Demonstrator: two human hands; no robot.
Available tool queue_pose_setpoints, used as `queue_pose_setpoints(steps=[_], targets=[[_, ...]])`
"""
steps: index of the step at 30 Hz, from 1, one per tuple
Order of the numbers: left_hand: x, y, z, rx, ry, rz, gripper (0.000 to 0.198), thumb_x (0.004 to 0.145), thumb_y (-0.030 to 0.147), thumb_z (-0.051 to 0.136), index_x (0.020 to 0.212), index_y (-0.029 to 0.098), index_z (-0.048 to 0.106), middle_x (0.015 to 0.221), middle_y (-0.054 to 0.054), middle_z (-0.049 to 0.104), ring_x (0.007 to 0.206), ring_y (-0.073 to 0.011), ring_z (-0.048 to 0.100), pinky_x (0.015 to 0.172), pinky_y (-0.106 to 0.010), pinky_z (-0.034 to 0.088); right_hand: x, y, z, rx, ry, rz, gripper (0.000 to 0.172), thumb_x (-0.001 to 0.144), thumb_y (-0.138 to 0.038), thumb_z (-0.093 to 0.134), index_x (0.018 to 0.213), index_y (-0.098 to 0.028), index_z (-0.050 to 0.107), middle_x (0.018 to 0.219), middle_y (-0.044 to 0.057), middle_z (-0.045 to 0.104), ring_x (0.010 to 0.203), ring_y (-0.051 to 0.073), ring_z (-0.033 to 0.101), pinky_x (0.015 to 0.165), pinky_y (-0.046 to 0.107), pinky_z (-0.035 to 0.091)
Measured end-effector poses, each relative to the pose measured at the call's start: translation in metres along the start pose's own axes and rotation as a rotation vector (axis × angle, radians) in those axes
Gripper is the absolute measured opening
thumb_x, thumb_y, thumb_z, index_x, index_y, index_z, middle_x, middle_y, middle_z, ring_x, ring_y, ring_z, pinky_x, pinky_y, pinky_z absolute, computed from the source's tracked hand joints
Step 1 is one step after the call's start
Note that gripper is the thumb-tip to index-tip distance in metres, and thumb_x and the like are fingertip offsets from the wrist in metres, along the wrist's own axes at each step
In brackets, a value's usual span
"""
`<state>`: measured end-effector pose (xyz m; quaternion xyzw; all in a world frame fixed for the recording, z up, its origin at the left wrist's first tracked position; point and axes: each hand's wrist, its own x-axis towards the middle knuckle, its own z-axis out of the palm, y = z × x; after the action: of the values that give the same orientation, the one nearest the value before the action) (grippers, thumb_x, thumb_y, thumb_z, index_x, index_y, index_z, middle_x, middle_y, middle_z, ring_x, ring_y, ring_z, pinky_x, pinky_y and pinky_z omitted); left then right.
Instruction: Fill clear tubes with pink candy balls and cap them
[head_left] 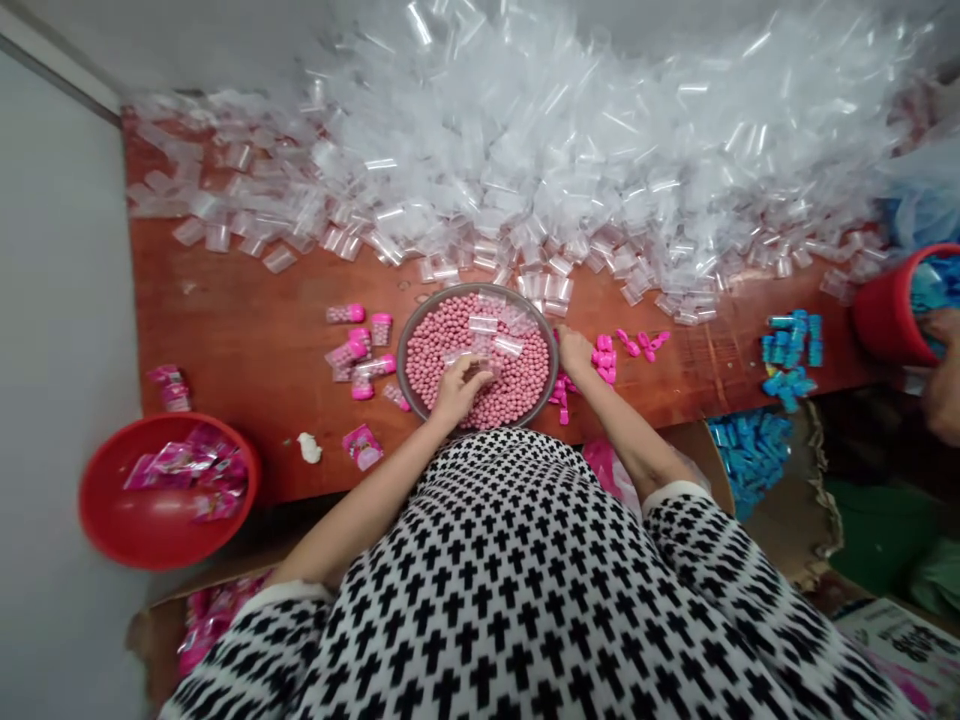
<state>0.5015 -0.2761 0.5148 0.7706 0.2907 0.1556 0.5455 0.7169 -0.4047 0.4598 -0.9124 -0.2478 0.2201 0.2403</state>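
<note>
A round bowl (402,372) of pink beads (442,330) stands at the table edge before me, several clear tubes (482,324) lying on the beads. Over its front left part, my left hand (459,390) has thumb and fingers curled round a clear tube. Just beyond the bowl's right rim, my right hand (574,352) is closed beside pink caps (604,358); what it holds, if anything, is hidden. Several filled tubes with pink caps (360,343) lie left of the bowl.
A huge heap of clear tubes (525,150) covers the table's back. At left is a red basin (165,510) with pink packets. Blue pieces (791,340) lie at right, near a red bucket (885,310) and another person's hand (943,370). A white scrap (309,447) lies front left.
</note>
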Motion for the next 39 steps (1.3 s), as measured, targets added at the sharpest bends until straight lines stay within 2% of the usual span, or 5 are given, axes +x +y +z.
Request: queue_pose_setpoints(steps=[9,14,19,22,39], targets=[[-0.005,0.017,-0.003,-0.381,-0.063,0.066,0.027,0.077,0.033,0.065,0.098,0.016,0.063,0.097,-0.006,0.069,0.087,-0.016,0.064,0.083,-0.031,0.049,-0.026,0.008,-0.033,0.223,0.031,-0.166,0.04,0.085,-0.038,0.051,0.115,-0.012,0.056,0.106,0.013,0.068,0.095,0.02,0.064,0.087,0.037,0.049],[-0.008,0.017,-0.012,-0.122,-0.093,0.08,0.033,0.085,0.034,0.056,0.113,0.016,0.062,0.099,-0.005,0.07,0.091,-0.018,0.064,0.084,-0.032,0.049,-0.052,-0.005,-0.051,0.668,-0.01,-0.348,0.039,0.077,-0.042,0.064,0.109,-0.021,0.061,0.098,0.005,0.069,0.086,0.018,0.063,0.083,0.036,0.051],[-0.009,0.009,-0.025,0.651,-0.186,0.016,0.023,0.09,0.022,0.047,0.1,0.015,0.066,0.104,-0.013,0.067,0.098,-0.0236,0.061,0.084,-0.035,0.047,-0.064,-0.016,-0.05,0.65,-0.056,-0.367,0.034,0.074,-0.038,0.067,0.105,-0.022,0.064,0.097,0.003,0.068,0.087,0.018,0.063,0.087,0.038,0.049],[-0.004,0.004,-0.011,0.742,-0.23,-0.019,0.024,0.087,0.009,0.041,0.092,0.012,0.065,0.103,-0.017,0.065,0.101,-0.026,0.059,0.08,-0.037,0.047,-0.069,-0.018,-0.041,0.66,-0.061,-0.335,0.033,0.074,-0.038,0.067,0.103,-0.022,0.065,0.092,0.003,0.068,0.083,0.018,0.063,0.083,0.037,0.05],[-0.005,0.007,-0.016,-0.267,-0.067,0.135,0.028,0.082,0.035,0.06,0.102,0.016,0.065,0.106,-0.007,0.069,0.102,-0.019,0.062,0.095,-0.036,0.045,-0.08,-0.052,-0.048,0.69,-0.11,-0.408,0.035,0.075,-0.039,0.068,0.106,-0.024,0.064,0.094,0.002,0.068,0.086,0.018,0.062,0.082,0.035,0.05]])
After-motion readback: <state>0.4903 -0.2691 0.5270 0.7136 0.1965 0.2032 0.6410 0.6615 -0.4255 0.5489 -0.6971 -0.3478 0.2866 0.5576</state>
